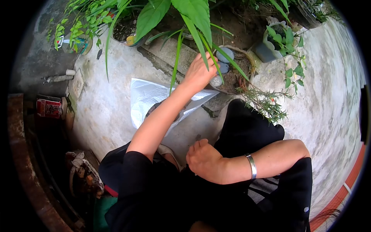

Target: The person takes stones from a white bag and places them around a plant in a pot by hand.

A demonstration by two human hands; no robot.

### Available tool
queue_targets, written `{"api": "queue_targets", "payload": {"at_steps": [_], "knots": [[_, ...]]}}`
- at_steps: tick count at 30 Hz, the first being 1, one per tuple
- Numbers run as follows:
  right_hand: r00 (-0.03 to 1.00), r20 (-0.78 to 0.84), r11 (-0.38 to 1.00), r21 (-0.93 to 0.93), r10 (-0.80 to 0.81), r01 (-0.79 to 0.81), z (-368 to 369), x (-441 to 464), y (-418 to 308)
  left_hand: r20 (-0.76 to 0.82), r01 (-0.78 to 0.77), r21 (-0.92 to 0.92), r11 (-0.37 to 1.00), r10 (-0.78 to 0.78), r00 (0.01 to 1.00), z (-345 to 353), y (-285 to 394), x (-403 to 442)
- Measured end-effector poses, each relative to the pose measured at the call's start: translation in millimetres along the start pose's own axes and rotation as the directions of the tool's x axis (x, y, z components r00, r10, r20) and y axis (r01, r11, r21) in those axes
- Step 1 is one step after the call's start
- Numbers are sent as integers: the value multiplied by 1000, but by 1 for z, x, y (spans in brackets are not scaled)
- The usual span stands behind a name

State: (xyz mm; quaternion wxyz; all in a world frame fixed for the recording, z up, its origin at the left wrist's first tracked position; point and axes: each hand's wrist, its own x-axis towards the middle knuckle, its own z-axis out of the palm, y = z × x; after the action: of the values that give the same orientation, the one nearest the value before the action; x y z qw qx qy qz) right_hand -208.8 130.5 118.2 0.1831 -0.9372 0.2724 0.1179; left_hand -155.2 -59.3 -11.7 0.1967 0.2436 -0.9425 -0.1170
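My left hand (199, 73) reaches forward to the left rim of a round planter (250, 63). Its fingers are curled together beside flat grey stones (225, 55) on the soil; long green leaves partly cover the fingertips, so I cannot see what is in them. Under my left forearm lies a silvery white plastic sheet (143, 94) with a dark patch on it, partly hidden by the arm. Close to my body, my right hand (205, 160) is curled with its back up, and its palm side is hidden. A silver bracelet (251, 166) circles that wrist.
Broad green leaves (154, 17) hang over the top of the view. A scalloped grey pot (266, 48) with a trailing plant stands right of the planter. A small-leaved plant (266, 102) spills near my knee. At left are a pipe (60, 78) and a rusty edge (19, 143).
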Motion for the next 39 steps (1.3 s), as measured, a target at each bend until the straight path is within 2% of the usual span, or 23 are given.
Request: {"api": "queue_targets", "payload": {"at_steps": [2, 4, 9, 12, 15, 18, 20, 22, 23, 24, 26, 28, 29, 31, 36, 37, 39], "knots": [[1000, 7, 1000, 0, -3, 3, 1, 0, 0, -127, 27, -31, 999, -31, 991, 3, 6, 3], [999, -36, 1000, -19, -17, 16, 3, 0, 0, -105, 45, -25, 999, -48, 993, 5, 7, 6], [1000, -24, 1000, -2, -10, 10, 0, -1, 1, -72, 79, -35, 996, -81, 994, 8, 7, 5], [1000, -22, 1000, -10, -2, 2, -1, -2, 2, -88, 65, 32, 997, -62, 994, 10, 5, 7], [1000, -23, 1000, -11, -12, 12, -3, -3, 3, -34, 99, 13, 995, -99, 995, 9, 4, 7], [999, 1, 999, 1, -36, 36, -1, -3, 5, -79, 65, 8, 998, -64, 995, -4, 5, 7], [999, 11, 999, 10, -43, 43, 1, -3, 3, -256, 83, -130, 988, -114, 960, -25, 5, -2], [999, 30, 1000, 18, -14, 13, 3, -3, 1, -285, 99, -163, 982, -143, 948, -58, 11, -21], [999, 28, 999, 21, -26, 25, 2, -4, 1, -54, 244, -272, 931, -268, 962, -73, 18, -36], [999, 23, 1000, -1, -31, 31, 1, -6, 1, 186, 399, -342, 851, -355, 916, -84, 23, -51], [999, 21, 999, -21, -36, 36, 1, -7, 2, 547, 602, -234, 764, -408, 731, -98, 29, -78], [998, 44, 999, -24, -43, 44, 3, -6, 1, 725, 631, 24, 775, -448, 523, -94, 21, -108], [998, 45, 999, -21, -47, 48, 4, -5, 1, 726, 634, 25, 773, -450, 520, -83, 13, -126], [999, 34, 998, -47, -30, 32, 5, -4, 1, 687, 723, 207, 659, -624, 373, -50, -5, -167], [999, 39, 999, -39, -16, 17, 2, -1, 0, 652, 649, 200, 734, -594, 470, 39, -41, -256], [999, 49, 998, -55, -8, 10, 1, 0, 0, 519, 634, 296, 714, -678, 521, 54, -46, -267], [999, 53, 999, -47, -5, 8, 4, 2, -1, 367, 628, 389, 674, -738, 566, 44, -41, -252]]}}
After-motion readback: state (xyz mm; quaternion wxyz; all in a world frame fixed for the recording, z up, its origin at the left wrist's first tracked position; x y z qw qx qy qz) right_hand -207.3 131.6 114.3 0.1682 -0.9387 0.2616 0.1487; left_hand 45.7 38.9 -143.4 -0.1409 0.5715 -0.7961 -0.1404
